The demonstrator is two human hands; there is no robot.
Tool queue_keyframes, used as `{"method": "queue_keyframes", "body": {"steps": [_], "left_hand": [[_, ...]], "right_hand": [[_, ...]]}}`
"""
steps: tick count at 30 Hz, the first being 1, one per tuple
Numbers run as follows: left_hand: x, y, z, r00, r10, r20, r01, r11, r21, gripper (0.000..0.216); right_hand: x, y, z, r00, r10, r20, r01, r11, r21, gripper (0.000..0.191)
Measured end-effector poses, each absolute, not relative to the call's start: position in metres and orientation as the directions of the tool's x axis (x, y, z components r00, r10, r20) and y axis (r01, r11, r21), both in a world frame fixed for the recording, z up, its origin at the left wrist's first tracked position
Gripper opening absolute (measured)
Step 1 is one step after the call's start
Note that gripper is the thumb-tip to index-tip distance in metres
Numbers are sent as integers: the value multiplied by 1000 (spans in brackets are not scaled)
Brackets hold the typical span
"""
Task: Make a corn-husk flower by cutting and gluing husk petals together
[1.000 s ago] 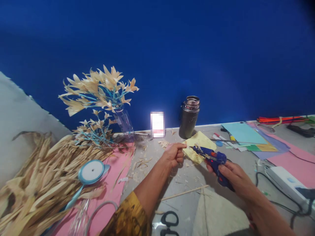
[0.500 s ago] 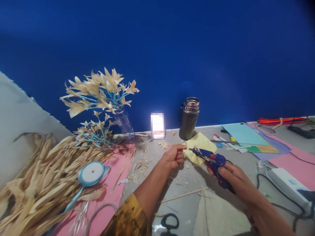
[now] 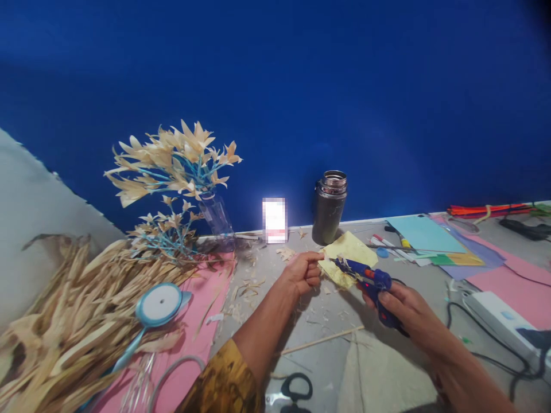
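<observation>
My right hand (image 3: 398, 307) is wrapped round the handle of a blue glue gun (image 3: 365, 275), whose nozzle points left over a pale yellow sheet of paper (image 3: 350, 248). My left hand (image 3: 302, 272) is closed in a pinch at the left edge of that paper, just by the nozzle tip. Whatever its fingertips hold is too small to make out. Dry plant scraps (image 3: 249, 287) lie scattered on the table beside this hand.
Corn husks (image 3: 55, 321) heap up on the left, near a glass vase (image 3: 216, 215) of husk flowers (image 3: 172, 155) and a blue handheld fan (image 3: 159, 304). A dark flask (image 3: 329, 209) stands behind the yellow paper. Scissors (image 3: 297, 387) lie in front; a power strip (image 3: 501, 321) sits right.
Both hands keep nearly the same pose. The glue gun's nozzle has shifted very slightly left, along with a small shift of the whole view.
</observation>
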State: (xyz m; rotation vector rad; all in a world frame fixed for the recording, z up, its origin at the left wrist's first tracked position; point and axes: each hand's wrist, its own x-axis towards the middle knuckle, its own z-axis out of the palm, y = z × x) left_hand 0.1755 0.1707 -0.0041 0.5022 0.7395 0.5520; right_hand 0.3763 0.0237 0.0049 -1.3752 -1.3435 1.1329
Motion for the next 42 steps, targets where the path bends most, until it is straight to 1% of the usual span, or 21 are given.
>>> {"method": "queue_keyframes", "body": {"steps": [5,10,12,14,15,17,19,21,23,25,27,29,32,34,36,38,42], "left_hand": [[175,171,-3,622,613,-487,-274,753,599,43],[175,171,-3,617,639,-459,-292,727,621,47],[175,171,-3,611,651,-450,-293,714,636,47],[175,171,-2,607,663,-439,-290,698,655,45],[174,171,-1,603,672,-429,-290,686,667,44],[173,170,2,592,699,-401,-296,651,698,43],[173,169,6,574,733,-366,-299,603,740,40],[173,166,9,554,763,-333,-285,549,785,35],[175,163,11,531,793,-299,-261,488,833,30],[177,159,13,503,825,-258,-231,416,880,26],[180,154,15,484,849,-213,-196,342,919,23],[182,150,17,488,855,-178,-163,290,943,20],[186,144,23,504,857,-107,-104,183,978,14],[188,140,26,508,860,-46,-59,88,994,12],[189,138,29,510,860,-15,-20,29,999,12],[190,135,29,514,858,-25,-1,30,1000,12],[191,133,28,521,851,-64,11,68,998,13]], "right_hand": [[375,24,8,-5,999,-42,182,-41,-983,56],[377,23,7,-10,997,-76,195,-73,-978,55],[378,23,7,3,997,-73,179,-72,-981,56],[380,24,8,7,999,-50,206,-50,-977,55],[381,24,8,10,999,-32,249,-33,-968,53],[381,27,9,23,1000,10,392,0,-920,43],[381,30,7,56,998,41,571,1,-821,36],[380,32,0,78,996,47,728,-24,-685,33],[380,34,-8,55,997,56,816,-13,-577,34],[382,37,-14,9,993,116,840,56,-539,34],[383,39,-13,20,974,225,829,110,-548,30],[381,43,-3,90,953,291,800,105,-590,30],[373,51,21,105,973,205,719,67,-691,34],[368,57,34,53,983,174,702,87,-707,34],[364,62,42,24,986,165,713,99,-694,31],[363,67,44,17,990,141,711,87,-697,26],[362,70,40,40,995,96,666,45,-745,18]]}}
